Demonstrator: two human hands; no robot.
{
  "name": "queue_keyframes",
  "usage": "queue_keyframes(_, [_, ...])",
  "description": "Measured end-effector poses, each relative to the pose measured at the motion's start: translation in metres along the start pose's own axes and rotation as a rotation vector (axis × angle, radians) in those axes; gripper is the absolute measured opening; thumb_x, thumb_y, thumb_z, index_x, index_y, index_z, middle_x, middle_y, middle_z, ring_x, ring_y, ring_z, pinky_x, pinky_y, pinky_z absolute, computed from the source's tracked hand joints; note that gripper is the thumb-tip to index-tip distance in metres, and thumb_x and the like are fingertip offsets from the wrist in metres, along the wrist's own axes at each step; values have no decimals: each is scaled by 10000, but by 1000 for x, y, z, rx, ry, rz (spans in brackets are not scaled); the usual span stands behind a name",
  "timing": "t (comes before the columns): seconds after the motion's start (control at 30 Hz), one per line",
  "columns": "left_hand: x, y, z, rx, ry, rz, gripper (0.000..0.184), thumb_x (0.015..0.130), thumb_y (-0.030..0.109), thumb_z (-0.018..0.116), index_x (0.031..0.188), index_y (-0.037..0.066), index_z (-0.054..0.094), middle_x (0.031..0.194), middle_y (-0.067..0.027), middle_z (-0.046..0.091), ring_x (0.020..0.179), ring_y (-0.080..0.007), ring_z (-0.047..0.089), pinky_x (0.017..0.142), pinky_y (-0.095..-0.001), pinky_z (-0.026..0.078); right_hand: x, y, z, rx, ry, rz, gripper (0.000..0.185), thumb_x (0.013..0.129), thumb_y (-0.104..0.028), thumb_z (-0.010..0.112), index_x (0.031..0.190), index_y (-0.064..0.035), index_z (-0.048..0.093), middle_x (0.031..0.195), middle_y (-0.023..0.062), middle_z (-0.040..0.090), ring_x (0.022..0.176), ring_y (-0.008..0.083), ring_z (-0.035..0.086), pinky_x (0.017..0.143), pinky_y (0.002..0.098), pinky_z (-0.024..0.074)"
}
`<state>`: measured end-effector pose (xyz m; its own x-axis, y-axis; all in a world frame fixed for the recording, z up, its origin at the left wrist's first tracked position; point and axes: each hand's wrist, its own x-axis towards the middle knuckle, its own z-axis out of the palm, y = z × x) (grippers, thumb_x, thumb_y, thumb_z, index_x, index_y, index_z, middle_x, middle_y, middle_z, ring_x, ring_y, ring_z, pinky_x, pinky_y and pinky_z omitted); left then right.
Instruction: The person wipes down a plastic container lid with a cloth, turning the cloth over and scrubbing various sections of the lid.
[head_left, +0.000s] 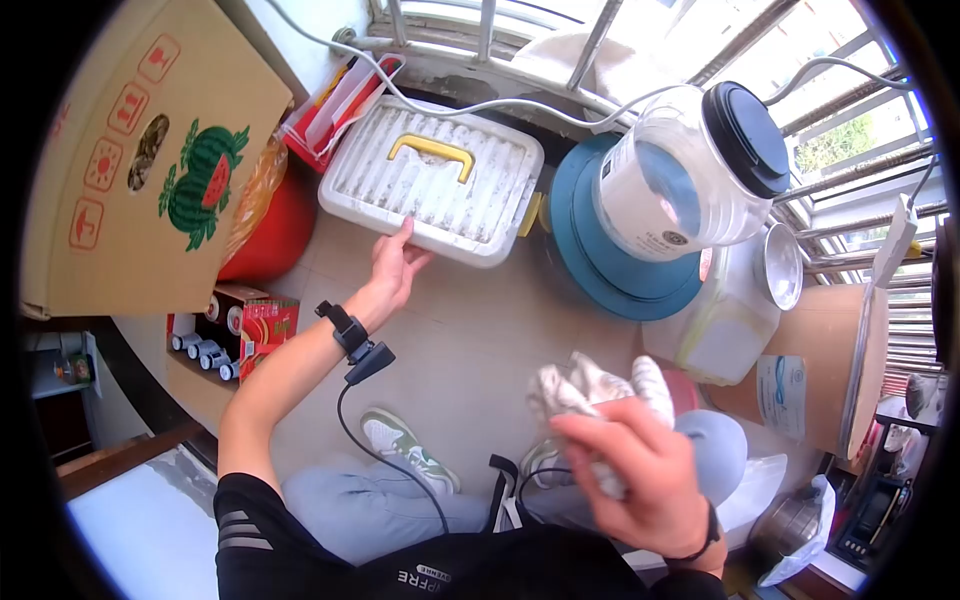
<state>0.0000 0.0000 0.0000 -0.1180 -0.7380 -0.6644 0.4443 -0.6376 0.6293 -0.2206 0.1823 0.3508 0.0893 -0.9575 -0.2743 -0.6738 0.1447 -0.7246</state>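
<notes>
A white storage box point(440, 180) with a dirty ribbed lid and a yellow handle point(432, 153) sits near the window bars. My left hand point(397, 268) is at the box's near edge, thumb on the rim and fingers curled beneath it. Lower right, my right hand point(640, 480) grips a crumpled, stained white cloth point(592, 385), which bunches up above the fingers. This hand is apart from the box.
A large clear jar point(660, 180) with a black lid stands on a blue-lidded container point(580, 240). Left are a watermelon carton point(150, 170), a red bucket point(275, 235) and a box of cans point(215, 340). A cardboard box point(815, 350) stands right; a white cable crosses above.
</notes>
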Motion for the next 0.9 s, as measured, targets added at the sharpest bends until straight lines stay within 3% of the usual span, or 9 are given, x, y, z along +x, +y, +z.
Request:
queue_keyframes(0.03, [0,-6,7,-15,-9,1,560,982,374,663,1361,29,435,1350,-138,557,1234,-301,564,1101,-574,397,3,-10,-11,-36,125,-89,317,783,62,721,1069,-73,741,942,118,672,788,282,672,700,352,538])
queue_keyframes(0.07, [2,-8,16,-42,-19,12,555,983,369,661,1360,29,436,1347,-138,558,1222,-297,568,1098,-573,399,5,-18,-30,-109,140,-127,304,775,73,705,1043,-64,748,903,124,674,767,259,662,694,330,526])
queue_keyframes(0.1, [-10,36,-31,56,31,62,548,985,361,659,1360,29,438,1347,-139,557,1220,-293,568,1096,-570,402,2,-21,-7,-7,219,-208,285,764,53,699,1020,-57,756,860,120,675,743,236,645,688,320,511])
queue_keyframes(0.2, [-21,11,-17,19,37,3,545,976,351,638,1370,28,443,1323,-144,556,1220,-283,565,1084,-555,414,-11,-45,-57,-144,362,-33,167,754,-169,716,843,-32,749,775,102,635,719,213,600,696,310,466])
queue_keyframes(0.33, [-49,5,-19,-55,71,-63,676,885,454,599,1360,-6,456,1291,-141,529,1191,-270,545,1085,-521,415,-37,-37,-132,-26,366,-17,144,943,-139,578,1030,-26,602,1070,80,557,1022,185,542,990,320,387])
queue_keyframes(0.47, [-59,1,-30,-72,70,-94,597,911,408,568,1352,16,477,1286,-130,550,1177,-262,569,1058,-528,424,-30,-37,-162,-218,262,94,191,904,-113,601,1064,-14,629,1021,78,574,984,164,534,934,298,389])
queue_keyframes(0.53, [-63,4,-30,-51,82,-89,587,911,410,556,1342,18,485,1276,-127,554,1175,-256,569,1054,-519,425,-17,-26,-156,-221,266,117,232,834,-91,624,1036,16,657,941,81,588,892,163,534,843,284,398])
queue_keyframes(0.77, [-75,-1,-33,-42,79,-61,605,898,436,553,1344,33,483,1283,-123,560,1185,-243,557,1072,-510,407,53,69,-65,-3,-231,247,315,814,-1,667,1128,-23,680,1077,93,710,1024,187,660,914,311,501])
queue_keyframes(0.9, [-84,-12,-31,-46,95,-35,621,904,452,542,1375,52,473,1313,-128,555,1206,-243,554,1068,-508,404,100,123,35,87,-135,95,259,859,32,636,1113,-7,674,1052,66,705,1000,133,635,908,277,487])
